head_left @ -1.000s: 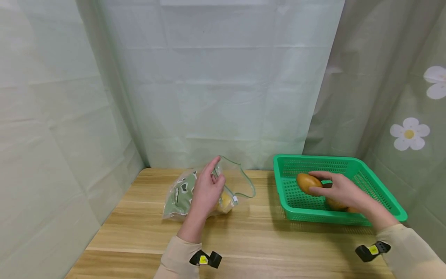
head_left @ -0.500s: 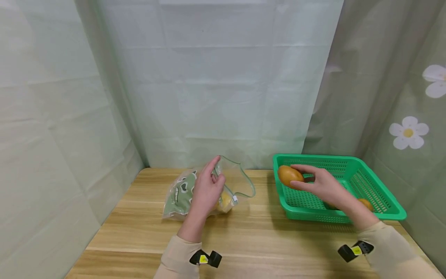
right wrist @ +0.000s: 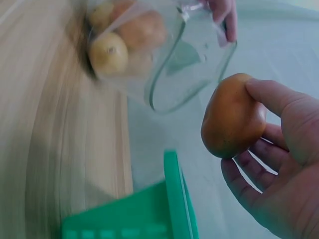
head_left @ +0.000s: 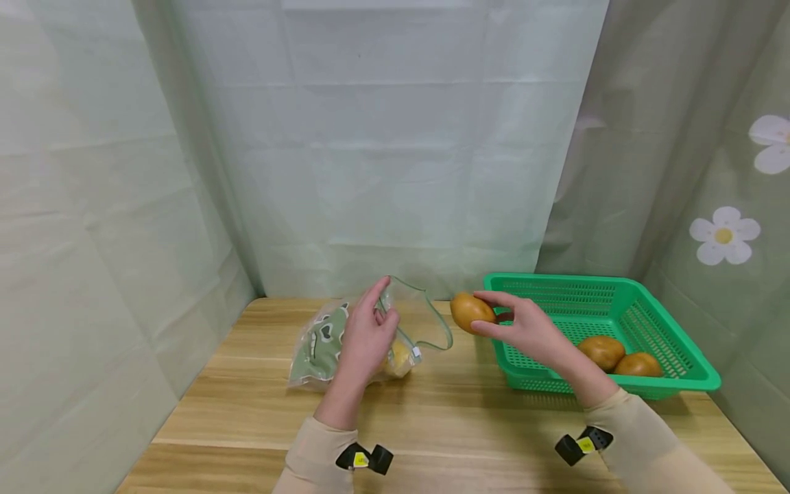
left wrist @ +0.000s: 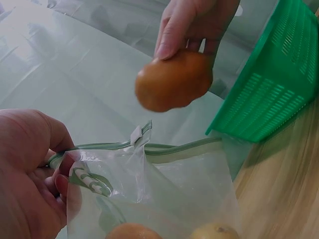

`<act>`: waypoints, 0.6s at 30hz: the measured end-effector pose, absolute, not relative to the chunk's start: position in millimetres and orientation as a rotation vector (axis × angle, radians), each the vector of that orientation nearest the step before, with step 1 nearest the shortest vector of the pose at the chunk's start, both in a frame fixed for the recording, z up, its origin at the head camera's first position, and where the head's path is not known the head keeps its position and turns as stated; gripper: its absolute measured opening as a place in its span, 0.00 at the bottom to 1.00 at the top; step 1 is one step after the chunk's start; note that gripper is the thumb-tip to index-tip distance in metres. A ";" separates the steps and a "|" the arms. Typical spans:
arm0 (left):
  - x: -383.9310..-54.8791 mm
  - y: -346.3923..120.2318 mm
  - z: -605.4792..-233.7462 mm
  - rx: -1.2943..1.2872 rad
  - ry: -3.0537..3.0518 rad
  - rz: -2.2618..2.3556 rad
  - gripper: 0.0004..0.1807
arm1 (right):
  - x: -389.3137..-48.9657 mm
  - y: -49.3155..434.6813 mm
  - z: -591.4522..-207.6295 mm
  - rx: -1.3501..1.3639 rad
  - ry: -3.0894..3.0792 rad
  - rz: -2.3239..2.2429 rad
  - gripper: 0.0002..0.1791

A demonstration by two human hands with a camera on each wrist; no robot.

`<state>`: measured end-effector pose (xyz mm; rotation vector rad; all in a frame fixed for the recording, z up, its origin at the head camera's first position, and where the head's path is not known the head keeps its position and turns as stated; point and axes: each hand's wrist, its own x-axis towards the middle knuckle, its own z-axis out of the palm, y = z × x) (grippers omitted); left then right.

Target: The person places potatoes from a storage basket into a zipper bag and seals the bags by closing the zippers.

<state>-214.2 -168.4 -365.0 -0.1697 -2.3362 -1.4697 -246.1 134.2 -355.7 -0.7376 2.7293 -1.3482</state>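
A clear slider zip bag [head_left: 321,346] with a green cartoon print lies on the table at centre left, its green-edged mouth gaping to the right. My left hand [head_left: 366,337] grips the bag's rim, fingers curled at the edge in the left wrist view. Inside the bag are a yellow round fruit [right wrist: 108,54] and orange ones [right wrist: 142,30], partly blurred by the plastic. My right hand [head_left: 524,328] holds an orange-brown, oval, lumpy fruit [head_left: 472,313] between thumb and fingers. That fruit is in the air, just right of the bag's mouth and apart from it.
A green plastic basket [head_left: 555,381] stands at the right on the wooden table [head_left: 432,439]. Two similar orange-brown fruits [head_left: 601,353] lie at its front right. Pale curtains [head_left: 382,171] hang behind and at both sides.
My right hand has lifted the fruit out of the basket and carried it left towards the bag's mouth. The two fruits in the basket now show fully. My left hand has stayed put.
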 end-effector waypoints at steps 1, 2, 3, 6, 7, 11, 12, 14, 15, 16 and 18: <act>-214.3 -168.4 -365.1 -0.172 -2.335 -1.466 0.37 | -245.9 129.8 -356.4 -0.742 2.724 -1.355 0.37; -214.3 -168.4 -365.2 -0.171 -2.334 -1.465 0.37 | -245.5 125.6 -356.9 -0.745 2.718 -1.362 0.36; -214.5 -168.5 -365.2 -0.172 -2.332 -1.464 0.37 | -245.6 121.0 -357.6 -0.756 2.713 -1.367 0.36; -214.9 -168.6 -365.2 -0.177 -2.329 -1.461 0.37 | -245.0 107.4 -359.7 -0.778 2.697 -1.395 0.35; -214.9 -168.6 -365.1 -0.179 -2.328 -1.460 0.37 | -245.0 102.9 -360.4 -0.787 2.694 -1.406 0.35; -215.1 -168.7 -365.1 -0.179 -2.325 -1.464 0.37 | -245.6 85.2 -362.0 -0.822 2.700 -1.444 0.35; -215.0 -168.6 -365.0 -0.176 -2.326 -1.468 0.37 | -246.0 81.1 -362.4 -0.828 2.701 -1.453 0.35; -215.3 -168.8 -365.5 -0.168 -2.330 -1.472 0.37 | -246.4 73.7 -363.2 -0.843 2.707 -1.466 0.34; -215.3 -168.7 -365.6 -0.166 -2.331 -1.475 0.37 | -246.6 70.3 -363.6 -0.851 2.709 -1.471 0.33; -215.5 -168.6 -366.0 -0.166 -2.331 -1.475 0.37 | -246.7 67.2 -364.3 -0.858 2.711 -1.475 0.33; -215.3 -168.3 -365.6 -0.163 -2.334 -1.476 0.37 | -247.0 61.7 -366.1 -0.870 2.712 -1.487 0.33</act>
